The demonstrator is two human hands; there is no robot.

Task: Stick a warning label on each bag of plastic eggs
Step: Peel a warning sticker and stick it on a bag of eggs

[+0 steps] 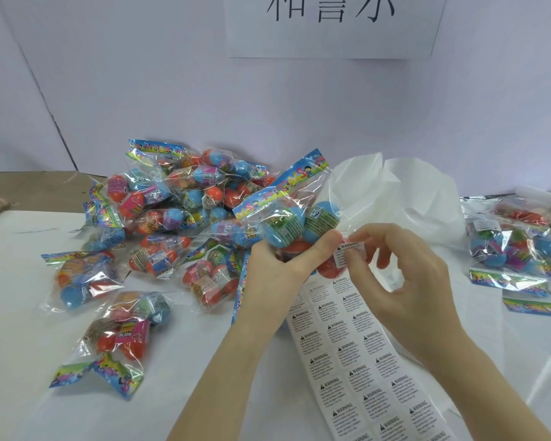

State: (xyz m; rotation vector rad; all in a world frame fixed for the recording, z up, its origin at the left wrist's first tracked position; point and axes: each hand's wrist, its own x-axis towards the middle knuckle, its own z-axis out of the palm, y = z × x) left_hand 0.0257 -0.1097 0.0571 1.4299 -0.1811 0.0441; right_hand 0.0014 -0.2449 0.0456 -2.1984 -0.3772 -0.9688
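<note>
The left hand (277, 268) grips a bag (295, 224) of eggs, fingers curled round its lower part, thumb pressed on the film. The right hand (404, 275) pinches a warning label (350, 249) between thumb and forefinger, just beside the left thumb and touching the bag. Risks from here: the loose film may crease under the label, or the label may fold onto itself if the pinch lets go before one edge is pressed down — likely, since the bag hangs unsupported. Below the grip lies the label sheet (357, 354) on the white desk (29, 361). Left of the grip is a pile of bags (172, 211); to its right, more bags (522, 246). Behind stands a pale wall (140, 74) bearing a sign (331, 23).
</note>
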